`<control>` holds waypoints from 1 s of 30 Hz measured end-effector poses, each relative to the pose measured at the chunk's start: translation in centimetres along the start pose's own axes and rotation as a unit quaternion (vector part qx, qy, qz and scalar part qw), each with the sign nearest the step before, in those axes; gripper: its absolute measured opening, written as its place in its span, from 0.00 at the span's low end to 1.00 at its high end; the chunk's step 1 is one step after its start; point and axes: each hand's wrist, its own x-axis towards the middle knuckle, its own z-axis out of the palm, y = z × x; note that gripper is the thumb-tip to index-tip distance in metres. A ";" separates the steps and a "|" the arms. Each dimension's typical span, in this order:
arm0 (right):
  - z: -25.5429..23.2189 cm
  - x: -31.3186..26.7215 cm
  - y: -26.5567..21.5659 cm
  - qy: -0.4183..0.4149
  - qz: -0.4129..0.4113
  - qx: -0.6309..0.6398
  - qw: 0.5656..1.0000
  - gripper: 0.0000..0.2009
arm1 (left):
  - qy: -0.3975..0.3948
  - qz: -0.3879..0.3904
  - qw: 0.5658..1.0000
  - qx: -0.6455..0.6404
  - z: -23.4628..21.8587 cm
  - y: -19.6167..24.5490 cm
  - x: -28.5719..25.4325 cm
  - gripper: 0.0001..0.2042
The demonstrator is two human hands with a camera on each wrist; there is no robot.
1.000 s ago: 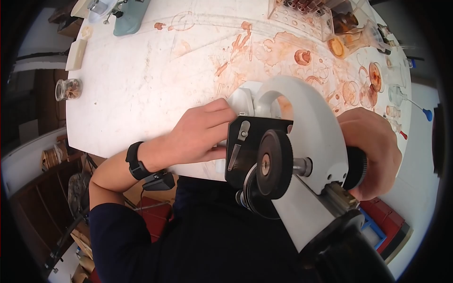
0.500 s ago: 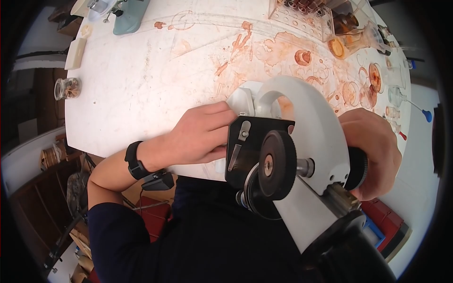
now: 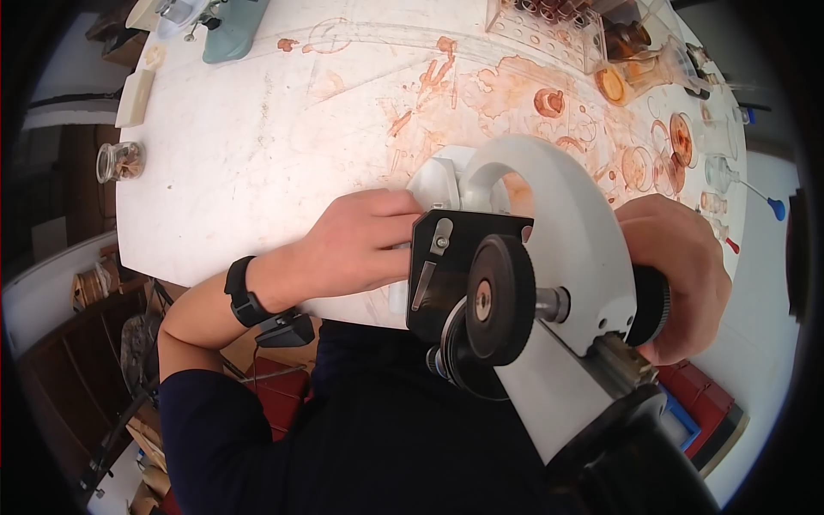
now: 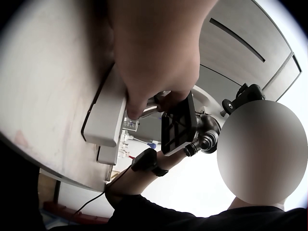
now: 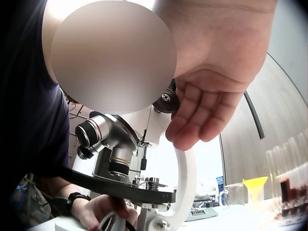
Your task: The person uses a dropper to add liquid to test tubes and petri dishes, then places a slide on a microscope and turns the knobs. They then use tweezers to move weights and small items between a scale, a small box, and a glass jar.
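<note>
A white microscope (image 3: 584, 197) with a black stage (image 3: 429, 270) stands close to the person's body. The left hand (image 3: 360, 245) reaches in beneath the stage, its fingertips hidden from above. In the right wrist view its fingers are at the round, silver-rimmed mirror (image 5: 111, 223) under the stage; the left wrist view shows thumb and finger around a metallic piece there. The right hand (image 3: 678, 266) is curled round the black focus knob (image 3: 650, 305) on the arm's far side. Its twin knob (image 3: 498, 300) faces the left. Objective lenses (image 5: 91, 132) point down over the stage.
Stained patches mark the white table (image 3: 240, 172). A jar (image 3: 120, 161) sits at the left edge, a teal-based instrument (image 3: 233, 34) at the back. Toward the right are a test tube rack (image 3: 549, 39), an orange-mouthed flask (image 3: 614, 86) and petri dishes (image 3: 681, 140).
The left hand's thumb has slid in behind the stage edge, and its fingers have shifted slightly. The right hand stays on the focus knob. The head view has drifted a little.
</note>
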 end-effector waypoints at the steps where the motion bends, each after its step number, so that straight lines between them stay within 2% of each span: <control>1: 0.2 0.2 0.0 0.000 0.001 0.000 1.000 0.29 | 0.005 0.001 1.000 0.011 0.0 0.1 0.1 0.12; 6: 0.4 0.3 -0.2 0.001 0.005 0.001 1.000 0.29 | -0.003 0.005 0.998 0.061 -1.0 0.9 0.5 0.14; 15: 0.1 0.0 0.2 0.000 0.012 0.003 1.000 0.29 | -0.016 0.003 0.996 0.087 -1.4 1.2 0.3 0.10; 30: 0.1 0.1 0.2 0.004 0.021 0.005 1.000 0.30 | 0.032 0.020 0.995 0.087 -0.6 0.9 0.2 0.08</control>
